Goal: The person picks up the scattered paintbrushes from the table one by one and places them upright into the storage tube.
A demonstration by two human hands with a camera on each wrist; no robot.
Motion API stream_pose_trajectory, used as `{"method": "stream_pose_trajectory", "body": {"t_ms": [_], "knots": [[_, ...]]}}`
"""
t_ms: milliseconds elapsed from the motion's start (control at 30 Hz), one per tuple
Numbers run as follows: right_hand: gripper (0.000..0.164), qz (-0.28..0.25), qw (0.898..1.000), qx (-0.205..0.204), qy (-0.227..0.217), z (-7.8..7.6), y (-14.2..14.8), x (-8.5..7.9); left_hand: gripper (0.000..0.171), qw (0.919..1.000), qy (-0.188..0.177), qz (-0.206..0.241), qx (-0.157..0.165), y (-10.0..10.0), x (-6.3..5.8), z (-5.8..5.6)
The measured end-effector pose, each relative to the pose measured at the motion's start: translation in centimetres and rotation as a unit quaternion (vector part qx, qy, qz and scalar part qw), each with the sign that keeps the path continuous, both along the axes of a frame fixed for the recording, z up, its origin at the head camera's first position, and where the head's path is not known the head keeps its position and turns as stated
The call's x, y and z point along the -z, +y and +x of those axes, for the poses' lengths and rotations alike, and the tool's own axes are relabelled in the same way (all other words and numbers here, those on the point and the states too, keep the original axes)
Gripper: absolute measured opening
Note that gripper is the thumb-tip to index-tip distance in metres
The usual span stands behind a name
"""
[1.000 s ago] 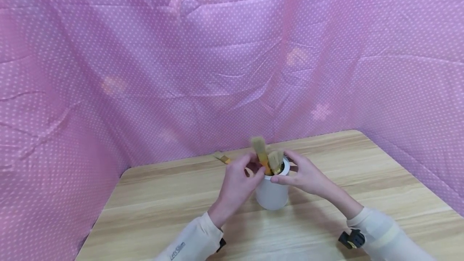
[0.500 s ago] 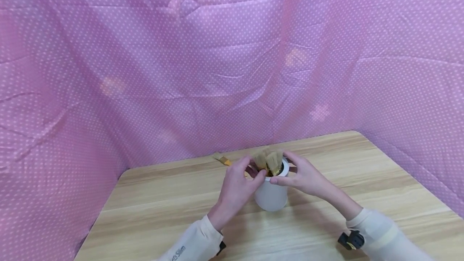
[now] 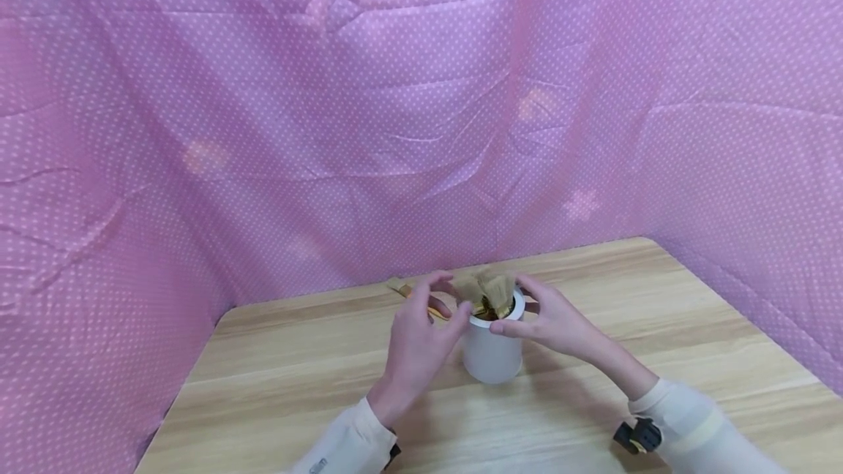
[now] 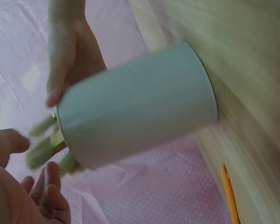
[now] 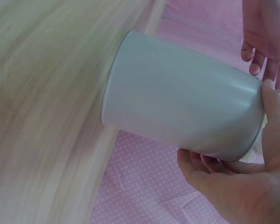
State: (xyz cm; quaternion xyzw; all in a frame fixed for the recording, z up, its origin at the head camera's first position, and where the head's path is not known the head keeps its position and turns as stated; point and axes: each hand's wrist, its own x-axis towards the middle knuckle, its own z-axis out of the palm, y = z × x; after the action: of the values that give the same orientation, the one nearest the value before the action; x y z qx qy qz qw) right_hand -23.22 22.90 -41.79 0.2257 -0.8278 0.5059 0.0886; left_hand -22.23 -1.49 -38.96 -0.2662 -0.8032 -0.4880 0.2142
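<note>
A white cylindrical canister stands upright on the table, with several bristle brushes poking out of its mouth, bristles up. My right hand grips the canister's rim from the right, thumb at the near side and fingers round the far side. On the left, my left hand hovers beside the rim with thumb and fingers spread. In the left wrist view those fingers are apart from the brush bristles and hold nothing. The brush handles are hidden inside the canister.
Another brush with a yellow handle lies on the wooden table behind my left hand, partly covered by it. Pink dotted cloth hangs round the table's back and sides.
The brush in my left hand has gone down into the canister among the others. My left hand has let go and drawn back left. My right hand stays at the rim.
</note>
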Motion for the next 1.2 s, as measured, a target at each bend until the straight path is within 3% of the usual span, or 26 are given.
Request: {"method": "stream_pose_trajectory", "body": {"t_ms": [100,233,333,467,633,733,833,933,1067,1133,1200], "knots": [[0.071,0.001,1.0,-0.001,0.003,-0.1,0.1,-0.3,0.035,0.9991,0.031,0.029,0.0,-0.9,-0.1,-0.8],[0.069,0.006,1.0,0.0,0.001,0.0,0.2,-0.5,0.028,0.9988,0.038,0.028,-0.011,-1.8,0.2,-2.2],[0.069,0.01,1.0,0.004,-0.006,0.0,0.3,-0.6,0.027,0.9993,0.021,-0.004,-0.029,-2.2,0.8,-3.8],[0.07,0.008,1.0,0.008,-0.012,0.1,0.4,-0.7,0.022,0.9939,-0.047,-0.075,-0.065,-2.5,2.2,-7.0],[0.071,0.008,1.0,0.01,-0.016,0.0,0.2,-0.4,0.019,0.9654,-0.151,-0.18,-0.113,-2.9,4.2,-11.0],[0.073,0.007,1.0,0.009,-0.023,0.0,0.0,-0.2,0.014,0.9486,-0.186,-0.22,-0.131,-3.1,5.0,-12.8],[0.073,-0.001,1.0,0.013,-0.027,0.0,-0.2,-0.1,0.016,0.9387,-0.205,-0.241,-0.137,-3.1,5.4,-14.2],[0.071,-0.012,0.999,0.011,-0.031,0.1,-0.4,0.0,0.033,0.9227,-0.224,-0.274,-0.153,-3.2,5.7,-15.0],[0.072,-0.011,0.999,0.002,-0.04,0.2,-0.5,0.0,0.043,0.8923,-0.249,-0.326,-0.188,-2.9,6.3,-15.3],[0.074,-0.006,0.999,0.004,-0.04,0.2,-0.4,-0.1,0.042,0.8844,-0.254,-0.338,-0.197,-2.7,6.4,-15.3],[0.074,-0.003,0.999,0.011,-0.037,0.2,-0.3,-0.3,0.042,0.8829,-0.254,-0.342,-0.197,-2.3,6.5,-15.4]]}}
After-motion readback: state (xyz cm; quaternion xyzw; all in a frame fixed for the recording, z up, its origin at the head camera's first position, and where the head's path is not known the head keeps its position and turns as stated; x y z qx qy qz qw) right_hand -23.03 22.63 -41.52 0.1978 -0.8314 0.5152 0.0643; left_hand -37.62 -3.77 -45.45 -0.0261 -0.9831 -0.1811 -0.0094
